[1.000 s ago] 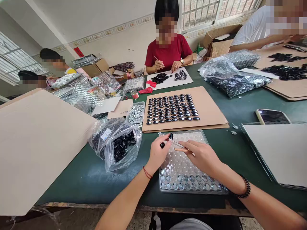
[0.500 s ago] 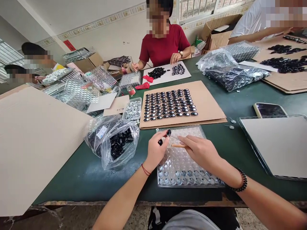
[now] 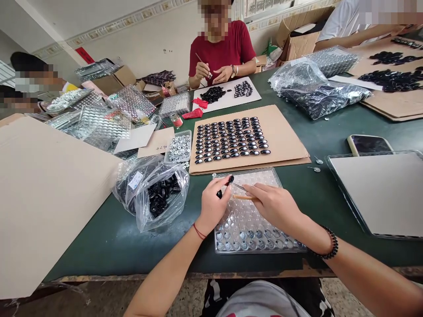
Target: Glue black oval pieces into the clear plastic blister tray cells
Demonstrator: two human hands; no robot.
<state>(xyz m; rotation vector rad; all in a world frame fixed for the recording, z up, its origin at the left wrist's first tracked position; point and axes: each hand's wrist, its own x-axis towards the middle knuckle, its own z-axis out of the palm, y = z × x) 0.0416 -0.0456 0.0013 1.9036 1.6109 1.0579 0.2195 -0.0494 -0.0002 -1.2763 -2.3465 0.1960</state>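
My left hand [image 3: 213, 204] pinches small black oval pieces [image 3: 229, 180] between thumb and fingers, just above the far end of a clear plastic blister tray [image 3: 251, 233]. My right hand [image 3: 274, 204] grips a thin wooden-handled tool [image 3: 243, 197] whose metal tip points at the black piece. The tray's near rows hold small silver discs. Beyond the tray, a brown cardboard sheet [image 3: 284, 141] carries rows of black oval pieces [image 3: 231, 141].
A clear bag of black pieces [image 3: 158, 193] lies left of my hands, beside a large cardboard sheet [image 3: 42, 193]. A small tray of silver discs [image 3: 179, 147], a phone [image 3: 368, 143] and a tray with a white sheet [image 3: 380, 193] are nearby. Several people sit around the green table [image 3: 109, 242].
The view has tilted and shifted slightly. My hands stay together over the tray's far end with the black piece and the tool. The person in red lifted a tool in both hands.
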